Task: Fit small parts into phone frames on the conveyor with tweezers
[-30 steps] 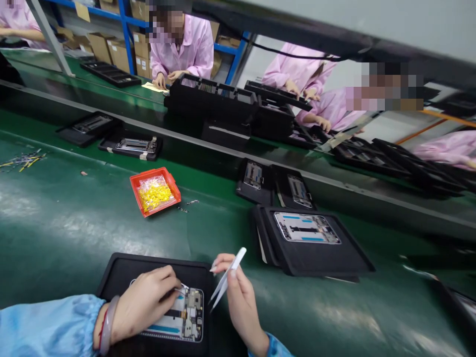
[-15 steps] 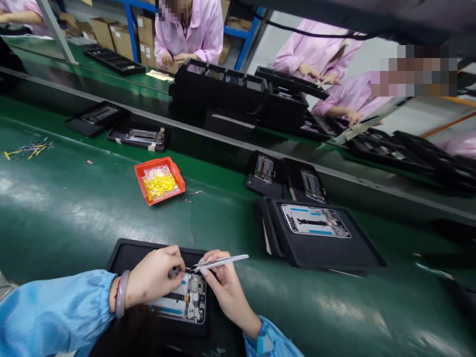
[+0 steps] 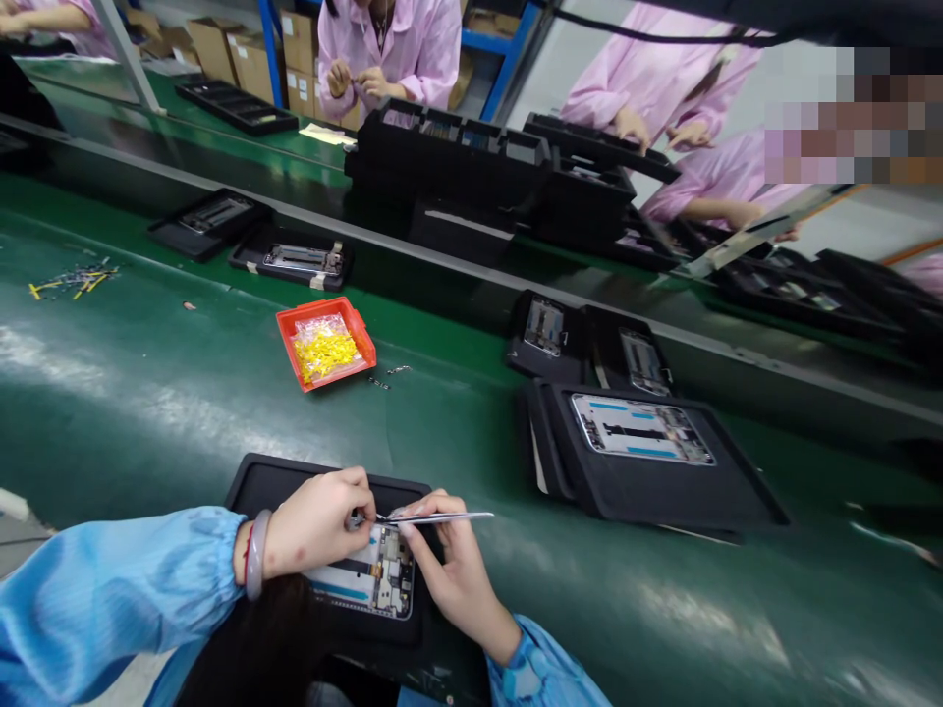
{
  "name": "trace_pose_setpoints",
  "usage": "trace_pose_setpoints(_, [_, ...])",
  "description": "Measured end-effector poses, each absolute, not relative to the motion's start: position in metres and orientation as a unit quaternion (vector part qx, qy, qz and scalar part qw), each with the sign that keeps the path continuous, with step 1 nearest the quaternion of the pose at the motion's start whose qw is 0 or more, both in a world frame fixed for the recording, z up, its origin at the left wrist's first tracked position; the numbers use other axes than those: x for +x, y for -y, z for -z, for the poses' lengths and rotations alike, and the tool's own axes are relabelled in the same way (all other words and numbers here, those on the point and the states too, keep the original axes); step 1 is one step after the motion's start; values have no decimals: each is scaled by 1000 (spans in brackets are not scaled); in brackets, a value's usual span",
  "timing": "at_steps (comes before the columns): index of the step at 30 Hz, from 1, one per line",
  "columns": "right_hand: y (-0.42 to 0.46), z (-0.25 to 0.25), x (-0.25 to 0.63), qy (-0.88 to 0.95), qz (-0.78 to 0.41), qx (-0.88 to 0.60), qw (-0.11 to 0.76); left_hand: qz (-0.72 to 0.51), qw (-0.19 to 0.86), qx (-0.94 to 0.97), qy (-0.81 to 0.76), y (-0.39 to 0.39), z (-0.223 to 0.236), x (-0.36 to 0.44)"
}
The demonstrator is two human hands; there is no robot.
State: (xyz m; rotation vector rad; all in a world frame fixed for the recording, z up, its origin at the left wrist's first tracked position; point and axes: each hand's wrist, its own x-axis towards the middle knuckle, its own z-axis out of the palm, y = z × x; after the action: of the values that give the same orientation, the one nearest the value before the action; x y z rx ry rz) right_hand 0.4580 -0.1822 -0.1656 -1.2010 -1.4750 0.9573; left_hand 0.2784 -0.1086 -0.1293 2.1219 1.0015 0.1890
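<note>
Nearest the camera, a black tray (image 3: 257, 483) lies flat on the green desk (image 3: 147, 412) and cradles an opened phone frame (image 3: 372, 581), so the part stays put while both hands meet over its upper end. The left hand (image 3: 313, 522) is curled with its fingertips pinched on something small at the frame's top edge; what it is cannot be made out. The right hand (image 3: 446, 570) grips a pair of white tweezers (image 3: 434, 517), held almost level with the tips pointing at the left fingertips, a pose suited to fine placing. Farther up the desk, within reach, sits an orange box (image 3: 325, 344) of small yellow parts. To the right a stack of black trays (image 3: 663, 471) carries another frame face up. Beyond the rail, people in pink coats (image 3: 398, 44) work beside more trays.
</note>
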Motion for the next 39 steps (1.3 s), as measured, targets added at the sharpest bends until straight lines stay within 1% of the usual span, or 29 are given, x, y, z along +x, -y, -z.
trace_pose_setpoints(8, [182,163,456,611,-377,-487,497,-65,381,841,-379,107,128,280])
trace_pose_setpoints(17, [183,162,455,626,-351,-485,499,-96,363,853,-363,110,133,276])
trace_pose_setpoints(19, [183,162,453,643,-337,-478,494,-122,334,870,-341,111,136,273])
trace_pose_setpoints(23, [185,165,452,668,-316,-467,485,-171,228,922,-261,116,143,266])
trace_pose_setpoints(26, [186,167,450,671,-305,-471,485,-198,179,939,-219,119,146,262])
trace_pose_setpoints(30, [186,166,448,673,-291,-475,488,-199,154,947,-199,121,148,260])
trace_pose_setpoints(39, [187,170,447,674,-284,-469,495,-170,108,957,-207,126,151,260])
